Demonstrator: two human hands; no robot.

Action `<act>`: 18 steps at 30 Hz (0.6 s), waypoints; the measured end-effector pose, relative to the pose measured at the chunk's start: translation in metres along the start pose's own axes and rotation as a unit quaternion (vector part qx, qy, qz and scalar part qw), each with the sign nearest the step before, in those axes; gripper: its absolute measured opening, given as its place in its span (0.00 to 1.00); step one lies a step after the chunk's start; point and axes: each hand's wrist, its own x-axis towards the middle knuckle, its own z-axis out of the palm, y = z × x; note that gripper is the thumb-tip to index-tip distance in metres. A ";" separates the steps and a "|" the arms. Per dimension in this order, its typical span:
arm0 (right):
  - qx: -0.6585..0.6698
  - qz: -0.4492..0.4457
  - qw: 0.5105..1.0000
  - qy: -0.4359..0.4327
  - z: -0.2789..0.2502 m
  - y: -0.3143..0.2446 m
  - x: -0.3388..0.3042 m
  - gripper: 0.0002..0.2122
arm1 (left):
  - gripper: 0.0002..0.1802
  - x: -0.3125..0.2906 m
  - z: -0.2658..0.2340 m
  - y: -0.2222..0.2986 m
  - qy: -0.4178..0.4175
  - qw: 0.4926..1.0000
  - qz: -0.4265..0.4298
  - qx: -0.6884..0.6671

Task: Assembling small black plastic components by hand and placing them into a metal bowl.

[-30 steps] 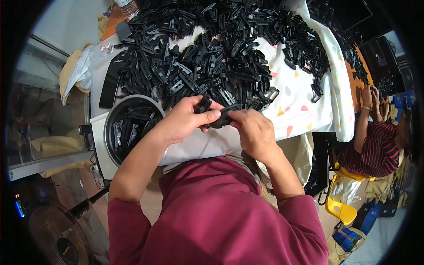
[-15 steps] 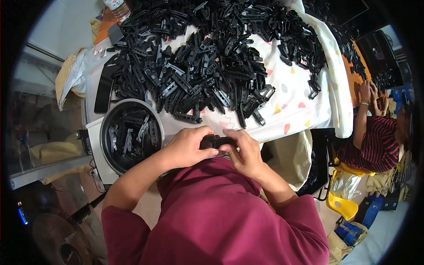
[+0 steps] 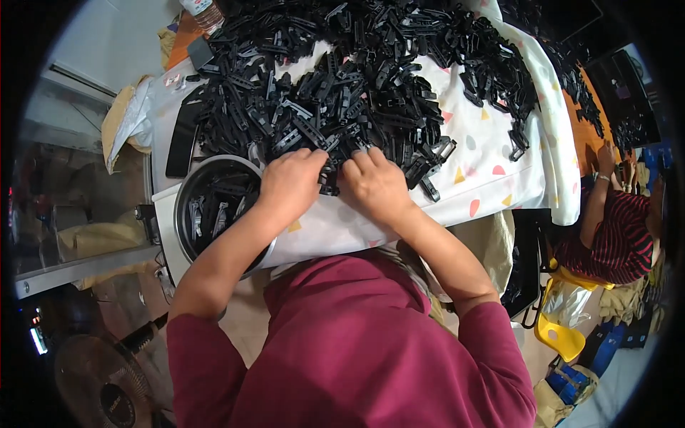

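A large heap of slender black plastic parts (image 3: 307, 128) covers the patterned white cloth in front of me. At its near edge my left hand (image 3: 291, 182) is closed, with curled fingers on a black part (image 3: 328, 180) beside it. A short way to the right, my right hand (image 3: 374, 184) bends its fingers down into the heap, closed on a black part whose shape they mostly hide. Both thumbs are largely out of sight. Left of my left hand, a round metal bowl (image 3: 181, 227) contains several similar black parts, some with silvery strips.
A dark phone (image 3: 183, 143) lies left of the heap, with a bottle (image 3: 203, 14) farther back. White cloth (image 3: 492, 139) hangs over the table's right side. A fan (image 3: 107, 381) stands at lower left. At right, another person in a striped shirt (image 3: 606, 232) sits on a yellow chair (image 3: 560, 335).
Both hands have moved forward from near my body to the heap's near edge. The black part they held together between them is no longer seen there. The hands are now farther apart.
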 end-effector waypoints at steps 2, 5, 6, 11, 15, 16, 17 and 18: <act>0.014 -0.003 1.000 0.013 -0.007 0.001 -0.001 0.11 | 0.10 0.001 0.009 -0.003 -0.004 0.998 0.001 0.059; 0.159 0.111 0.978 0.075 -0.020 0.001 -0.006 0.12 | 0.10 0.008 0.006 -0.006 -0.017 0.999 -0.009 0.040; 0.157 0.110 0.978 0.076 -0.020 0.003 -0.011 0.12 | 0.10 0.012 0.001 -0.005 -0.015 0.999 -0.008 0.039; 0.642 0.333 0.690 -0.010 -0.047 0.008 -0.015 0.06 | 0.16 0.025 -0.027 -0.011 -0.146 0.850 -0.214 -0.458; 0.719 0.342 0.596 -0.100 -0.067 0.010 0.002 0.06 | 0.19 0.030 -0.045 0.007 -0.236 0.743 -0.195 -0.596; 0.742 0.333 0.569 -0.121 -0.067 0.012 0.004 0.06 | 0.19 0.031 -0.045 0.007 -0.233 0.744 -0.194 -0.595; 0.762 0.316 0.556 -0.101 -0.070 0.010 0.003 0.07 | 0.20 0.031 -0.043 0.006 -0.228 0.740 -0.199 -0.601; 0.761 0.314 0.558 -0.101 -0.071 0.008 0.002 0.07 | 0.20 0.032 -0.041 0.006 -0.225 0.734 -0.203 -0.608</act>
